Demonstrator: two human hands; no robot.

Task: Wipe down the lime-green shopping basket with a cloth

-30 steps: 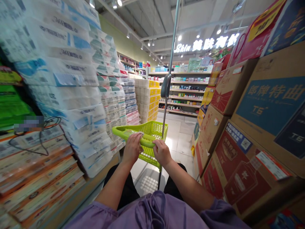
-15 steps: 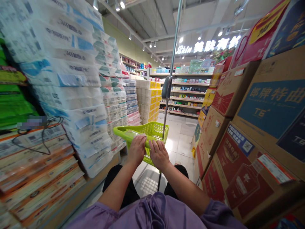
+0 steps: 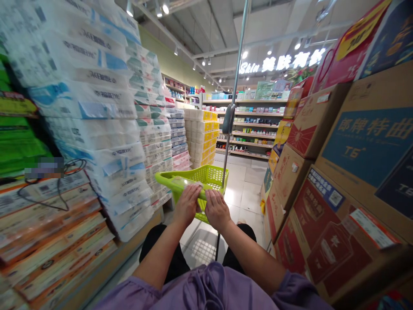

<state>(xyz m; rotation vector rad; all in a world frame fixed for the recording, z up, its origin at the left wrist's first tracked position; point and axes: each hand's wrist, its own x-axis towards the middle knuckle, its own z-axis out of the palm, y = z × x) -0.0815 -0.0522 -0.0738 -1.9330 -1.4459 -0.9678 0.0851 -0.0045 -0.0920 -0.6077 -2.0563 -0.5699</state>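
In front of my lap stands a lime-green plastic shopping basket (image 3: 183,176) with a perforated side. A clear label-like strip lies along the near part of its thick rim. My left hand (image 3: 187,204) is closed over this near rim, with a small whitish tissue-like cloth (image 3: 198,184) showing at the fingertips. Right beside it, my right hand (image 3: 218,211) curls its fingers over the same rim. Both palms and the thumbs are largely hidden. A thin metal pole (image 3: 237,56) with a dark grey grip piece (image 3: 229,119) rises at the basket's right side.
Tall stacks of wrapped paper packs (image 3: 97,86) line the left. Cardboard cartons (image 3: 364,150) are piled close on the right. A tiled floor (image 3: 238,181) leads to product shelves (image 3: 251,122) at the back. A black cable (image 3: 58,185) lies over packs at lower left.
My right hand has shifted left along the basket rim, close to my left hand, and then slightly right. My left hand, with the whitish cloth, has slid a little to the right.
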